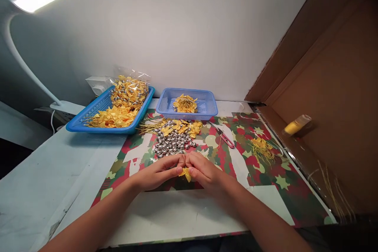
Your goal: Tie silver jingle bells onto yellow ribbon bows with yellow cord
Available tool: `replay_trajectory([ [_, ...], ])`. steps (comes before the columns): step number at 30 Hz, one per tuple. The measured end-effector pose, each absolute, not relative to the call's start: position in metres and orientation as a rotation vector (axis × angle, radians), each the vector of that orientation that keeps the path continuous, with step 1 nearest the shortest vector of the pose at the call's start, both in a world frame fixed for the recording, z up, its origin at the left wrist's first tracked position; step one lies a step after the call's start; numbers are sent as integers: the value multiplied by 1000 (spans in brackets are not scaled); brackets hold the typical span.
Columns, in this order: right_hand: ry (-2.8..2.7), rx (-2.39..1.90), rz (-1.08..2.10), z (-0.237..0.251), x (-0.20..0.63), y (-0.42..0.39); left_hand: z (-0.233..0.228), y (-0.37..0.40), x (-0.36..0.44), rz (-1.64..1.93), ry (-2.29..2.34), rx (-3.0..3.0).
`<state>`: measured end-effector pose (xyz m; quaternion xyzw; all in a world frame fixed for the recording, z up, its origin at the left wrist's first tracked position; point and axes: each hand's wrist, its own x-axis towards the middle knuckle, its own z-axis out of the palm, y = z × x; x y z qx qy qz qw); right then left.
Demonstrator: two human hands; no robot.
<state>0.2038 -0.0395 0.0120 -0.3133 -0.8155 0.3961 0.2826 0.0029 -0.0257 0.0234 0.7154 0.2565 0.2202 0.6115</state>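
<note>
Both the left hand (161, 172) and the right hand (203, 172) pinched a small yellow ribbon bow (186, 173) just above the bench (177, 212), near the silver bells (173, 143); light, soft and crushable, it seemed best gripped at its knot.

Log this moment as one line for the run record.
left hand: pinching yellow bow | right hand: pinching same bow | silver bells: piled just beyond | scissors: idle on mat

Head view: looks forward and down, close over the table (44, 189).
Facing: the white wall (189, 27) behind.
</note>
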Motion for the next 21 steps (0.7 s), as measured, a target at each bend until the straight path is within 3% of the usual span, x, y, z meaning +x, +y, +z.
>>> replay_trajectory([
  [6,-2098,-943,880,12,204,-38,18,-17,-4,688,819,1795],
  [11,-1889,-1302,534,1,212,-19,34,13,-54,1575,1801,1828],
  [12,-1911,-1369,491,-3,214,-14,37,18,-66,1619,1965,1822],
  [16,-2023,-1531,480,-13,214,2,36,32,-102,1387,2372,1843],
  [21,-1926,-1443,560,-12,213,9,28,39,-105,1064,2514,1757],
])
